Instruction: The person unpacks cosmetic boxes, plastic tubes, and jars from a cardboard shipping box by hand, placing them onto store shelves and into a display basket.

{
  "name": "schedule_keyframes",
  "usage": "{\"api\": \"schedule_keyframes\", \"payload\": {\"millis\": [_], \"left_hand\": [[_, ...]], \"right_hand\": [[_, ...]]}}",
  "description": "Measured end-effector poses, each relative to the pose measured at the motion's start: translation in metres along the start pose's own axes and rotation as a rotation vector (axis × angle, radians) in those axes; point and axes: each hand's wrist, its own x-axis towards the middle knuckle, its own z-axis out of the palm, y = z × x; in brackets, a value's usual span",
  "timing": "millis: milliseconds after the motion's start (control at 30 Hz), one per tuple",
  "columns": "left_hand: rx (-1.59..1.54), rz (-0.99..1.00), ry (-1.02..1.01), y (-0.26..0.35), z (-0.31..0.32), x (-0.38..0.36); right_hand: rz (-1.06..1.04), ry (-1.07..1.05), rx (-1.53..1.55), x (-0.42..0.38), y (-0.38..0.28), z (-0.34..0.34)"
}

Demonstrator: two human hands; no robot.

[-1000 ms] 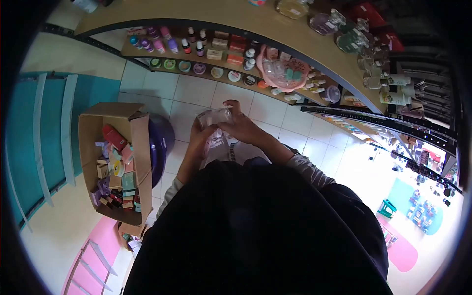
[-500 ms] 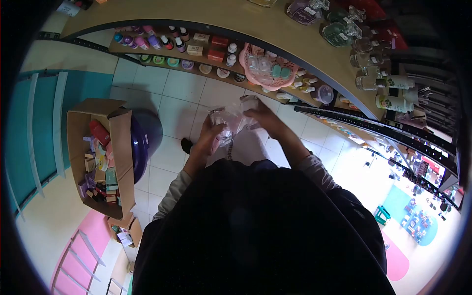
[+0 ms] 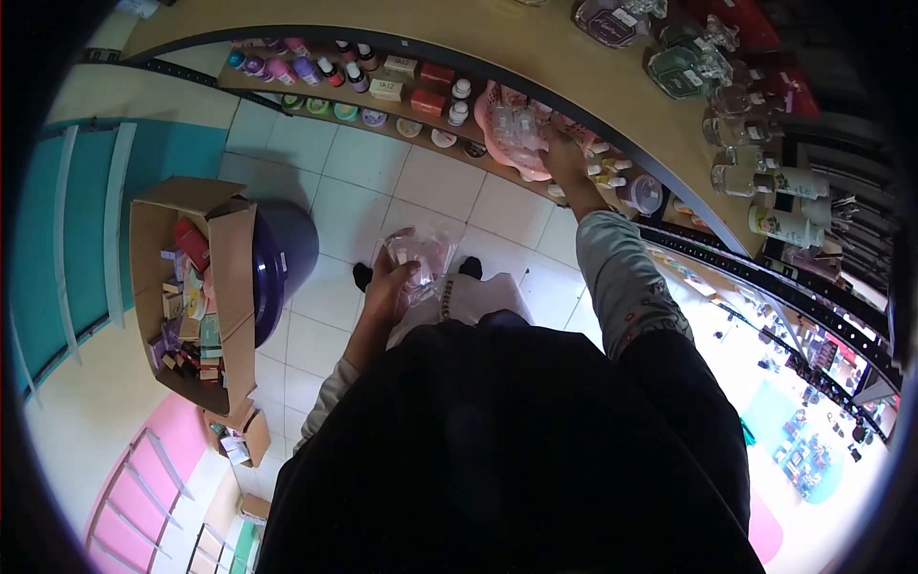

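The left hand [image 3: 390,287] has its fingers clamped on a clear plastic packet [image 3: 423,254], just off the view's centre toward 10 o'clock. The right hand [image 3: 564,158] reaches to 1 o'clock, over the pink basket [image 3: 491,134] on the lower shelf [image 3: 339,100]; whether its fingers are apart or clamped on something, one cannot tell.

The packet's slick, loose film could slip through a light pinch and drop to the tiled floor [image 3: 435,182]. The basket sits near the shelf's front edge, so a snag or tug might tip it. The right sleeve [image 3: 622,263] could brush the yellow-capped bottles [image 3: 609,172], at the basket's 4 o'clock, and topple them.

Glare and creases blur the packet's contents. The upper shelf [image 3: 459,27] cuts off the basket's far side, and the right fingertips are lost among its clear packages [image 3: 516,126].
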Motion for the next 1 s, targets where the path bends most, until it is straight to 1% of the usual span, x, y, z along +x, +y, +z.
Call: {"api": "schedule_keyframes", "payload": {"millis": [33,133,233,333,433,533,600,667,733,767,867,933,967,1000], "left_hand": [[-0.010,0.004,0.000,-0.003,-0.003,0.000],[-0.077,-0.023,0.011,-0.002,0.000,-0.003],[-0.098,-0.043,0.016,-0.001,0.002,-0.001],[-0.091,-0.032,0.025,0.000,0.004,0.004],[-0.120,0.000,0.037,0.004,0.012,0.011],[-0.144,0.028,0.086,0.012,0.030,0.021],[-0.167,0.054,0.106,0.008,0.034,0.030],[-0.203,0.091,0.097,-0.006,0.030,0.041],[-0.226,0.044,0.089,-0.002,0.041,0.038],[-0.237,0.021,0.085,0.000,0.044,0.037],[-0.244,0.025,0.103,-0.005,0.041,0.034],[-0.275,0.017,0.120,-0.003,0.040,0.031],[-0.291,0.012,0.129,-0.002,0.038,0.030],[-0.280,0.019,0.129,-0.003,0.034,0.030]], "right_hand": [[-0.010,-0.025,0.013,0.003,0.000,0.003],[-0.225,0.194,-0.118,0.001,-0.001,0.019],[-0.091,0.123,-0.273,-0.004,-0.004,0.031],[-0.050,0.109,-0.206,-0.005,-0.007,0.034],[-0.039,0.253,-0.178,-0.015,-0.025,0.021],[-0.150,0.358,0.030,-0.035,-0.061,0.000],[0.061,-0.105,0.663,-0.059,-0.087,0.010],[0.289,-0.446,1.286,-0.094,-0.140,-0.025],[0.140,-0.349,1.215,-0.118,-0.163,-0.029],[0.150,-0.293,1.142,-0.122,-0.167,-0.027],[0.285,-0.318,1.221,-0.118,-0.153,-0.017],[0.275,-0.234,1.302,-0.109,-0.142,-0.021],[0.301,-0.174,1.280,-0.100,-0.133,-0.023],[0.276,-0.074,1.285,-0.089,-0.124,-0.029]]}}
